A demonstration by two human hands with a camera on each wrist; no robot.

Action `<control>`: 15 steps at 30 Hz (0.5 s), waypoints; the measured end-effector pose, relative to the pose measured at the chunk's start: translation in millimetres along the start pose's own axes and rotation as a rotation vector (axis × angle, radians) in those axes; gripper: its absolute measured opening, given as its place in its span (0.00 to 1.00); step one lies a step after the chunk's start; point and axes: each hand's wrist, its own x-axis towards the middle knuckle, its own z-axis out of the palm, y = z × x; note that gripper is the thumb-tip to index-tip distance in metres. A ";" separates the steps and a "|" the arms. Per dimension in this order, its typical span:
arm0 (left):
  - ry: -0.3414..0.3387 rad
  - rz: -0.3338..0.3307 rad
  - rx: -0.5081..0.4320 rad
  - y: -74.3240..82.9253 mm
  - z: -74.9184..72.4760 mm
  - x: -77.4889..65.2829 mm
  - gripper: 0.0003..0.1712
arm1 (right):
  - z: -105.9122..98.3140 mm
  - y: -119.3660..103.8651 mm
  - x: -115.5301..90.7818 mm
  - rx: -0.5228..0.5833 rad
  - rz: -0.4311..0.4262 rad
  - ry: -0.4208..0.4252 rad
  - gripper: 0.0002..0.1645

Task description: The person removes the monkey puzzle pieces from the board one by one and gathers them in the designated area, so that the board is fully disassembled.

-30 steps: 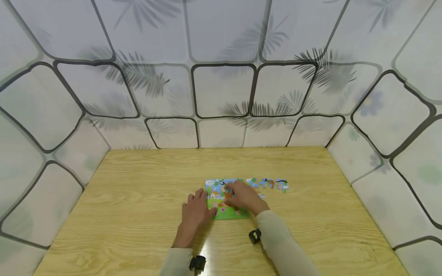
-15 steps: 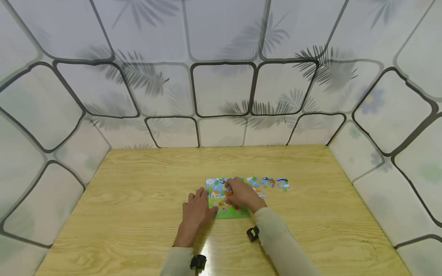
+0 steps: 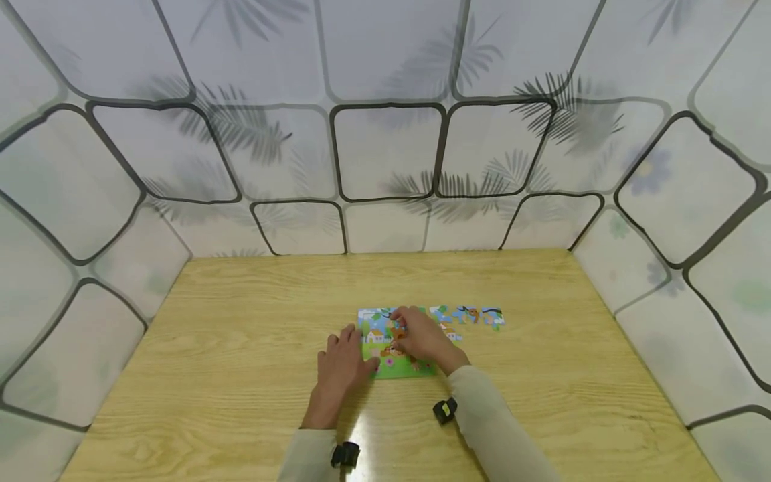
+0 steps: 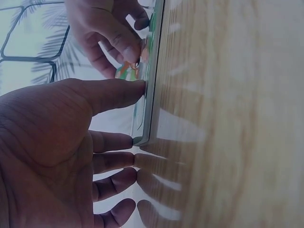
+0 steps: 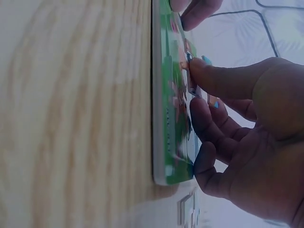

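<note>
A thin jigsaw puzzle board point(image 3: 397, 372) with a colourful picture of a house, grass and animals lies flat on the table. My left hand point(image 3: 340, 368) rests at its left side, fingers extended along the edge, and the thumb point(image 4: 118, 91) lies on the board's border. Over the board's middle is my right hand point(image 3: 424, 340). Between its thumb and fingers it pinches a small jigsaw piece point(image 5: 194, 81), tilted up against the board's surface. Part of the picture is hidden under the right hand.
Just right of the board lie several loose jigsaw pieces point(image 3: 468, 314), some of them under or beside the right hand. The wooden table point(image 3: 241, 375) is bounded by patterned fabric walls point(image 3: 385, 161) at the back and both sides.
The right hand's fingers shift only slightly over the board, still pinching the piece. The left hand stays in place. The whole head view drifts a little.
</note>
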 end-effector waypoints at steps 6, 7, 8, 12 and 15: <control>-0.003 -0.003 -0.002 0.5 0.3 0.2 0.39 | -4.4 6.0 -1.5 0.155 -0.001 0.032 0.18; -0.004 -0.004 -0.003 0.4 0.3 0.1 0.39 | -5.5 7.2 -1.6 0.168 -0.004 0.042 0.18; -0.006 -0.004 -0.004 0.5 0.0 0.0 0.39 | -6.8 8.4 -1.9 0.180 -0.007 0.053 0.17; -0.008 -0.003 -0.006 0.1 -0.4 -0.2 0.39 | -14.0 14.2 -4.7 0.211 0.000 0.104 0.19; -0.007 0.001 -0.010 -0.6 -0.3 -0.1 0.39 | -20.2 21.0 -8.3 0.237 0.011 0.132 0.22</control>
